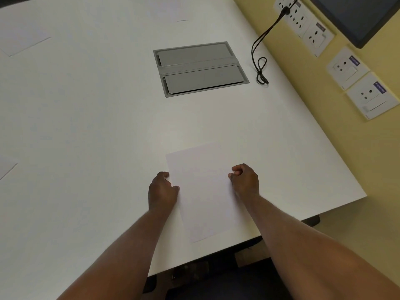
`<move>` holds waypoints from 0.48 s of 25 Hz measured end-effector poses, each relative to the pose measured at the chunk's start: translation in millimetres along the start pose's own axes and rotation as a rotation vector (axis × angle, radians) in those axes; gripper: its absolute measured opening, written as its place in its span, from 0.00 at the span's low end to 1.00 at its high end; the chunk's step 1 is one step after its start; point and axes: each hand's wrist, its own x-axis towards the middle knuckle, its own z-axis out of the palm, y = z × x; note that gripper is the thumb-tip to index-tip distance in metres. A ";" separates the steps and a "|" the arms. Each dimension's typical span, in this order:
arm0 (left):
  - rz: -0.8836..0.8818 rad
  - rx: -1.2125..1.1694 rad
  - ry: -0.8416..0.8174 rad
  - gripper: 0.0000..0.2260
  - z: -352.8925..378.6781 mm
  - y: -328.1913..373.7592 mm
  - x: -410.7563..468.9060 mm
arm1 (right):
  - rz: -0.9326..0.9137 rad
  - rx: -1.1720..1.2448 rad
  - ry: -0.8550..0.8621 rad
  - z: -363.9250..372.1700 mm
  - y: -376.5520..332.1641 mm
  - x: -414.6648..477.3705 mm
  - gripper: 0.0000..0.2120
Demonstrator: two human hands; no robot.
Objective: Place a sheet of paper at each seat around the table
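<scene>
A white sheet of paper [203, 191] lies flat on the white table [97, 126] near its front edge. My left hand [162, 191] pinches the sheet's left edge with curled fingers. My right hand [245, 180] grips its right edge the same way. Another sheet [23, 42] lies at the far left of the table. A corner of a third sheet [6, 166] shows at the left edge. A faint fourth sheet [171, 11] lies at the far side.
A grey double-lid cable box [200, 69] is set into the table's middle. A black cable [260, 68] loops on the table near the right edge. Wall sockets [365, 92] and a dark screen [357, 16] hang on the yellow wall at right.
</scene>
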 end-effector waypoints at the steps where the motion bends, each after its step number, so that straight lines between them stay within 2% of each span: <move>1: 0.002 0.012 0.002 0.22 -1.1 0.8 -1.3 | -0.001 0.000 -0.007 -1.9 -1.1 -1.5 0.08; 6: 0.072 0.096 0.039 0.22 -7.9 3.0 -5.4 | -0.062 -0.015 0.026 -13.3 -5.8 -11.4 0.08; 9: 0.168 0.210 0.073 0.24 -23.2 13.7 -16.6 | -0.197 -0.200 0.059 -25.7 -15.5 -28.1 0.11; 12: 0.311 0.343 0.107 0.28 -39.9 19.3 -28.2 | -0.343 -0.397 0.088 -37.9 -30.5 -48.5 0.20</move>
